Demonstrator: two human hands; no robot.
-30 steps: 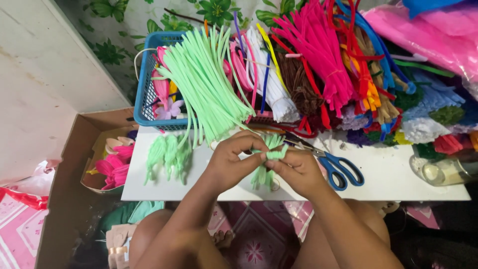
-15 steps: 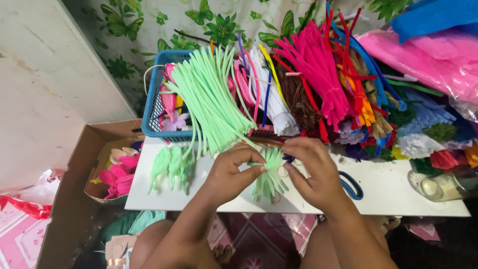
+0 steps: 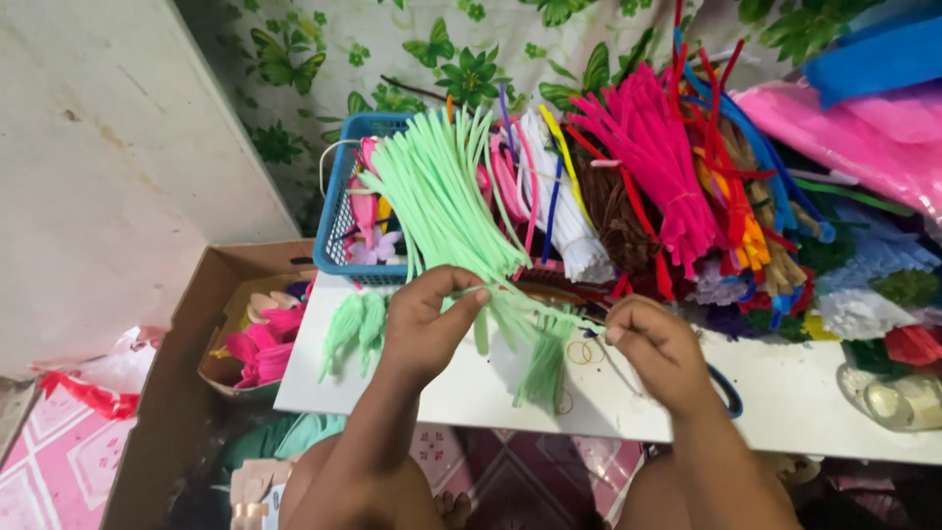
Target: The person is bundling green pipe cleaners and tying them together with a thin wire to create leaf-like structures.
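My left hand [image 3: 424, 324] pinches one end of a pale green fuzzy wire stem [image 3: 535, 306] over the white table [image 3: 785, 402]. My right hand [image 3: 655, 355] pinches the other end, so the stem stretches between them. Below it hangs a bunch of short pale green looped pieces [image 3: 542, 361], resting on the table. A big bundle of long pale green fuzzy wires [image 3: 442, 201] leans out of a blue basket [image 3: 339, 216] just behind my left hand. Blue-handled scissors [image 3: 728, 395] lie partly hidden under my right wrist.
Finished green looped pieces [image 3: 355, 329] lie at the table's left end. Bundles of pink [image 3: 653, 162], white, brown, red and blue fuzzy wires crowd the back. A cardboard box [image 3: 211, 334] with pink pieces stands at the left. A small clear jar [image 3: 898, 400] sits at the right.
My hands have drawn apart, pulling a green stem out between them. The right hand has shifted right. The view has tilted up slightly.
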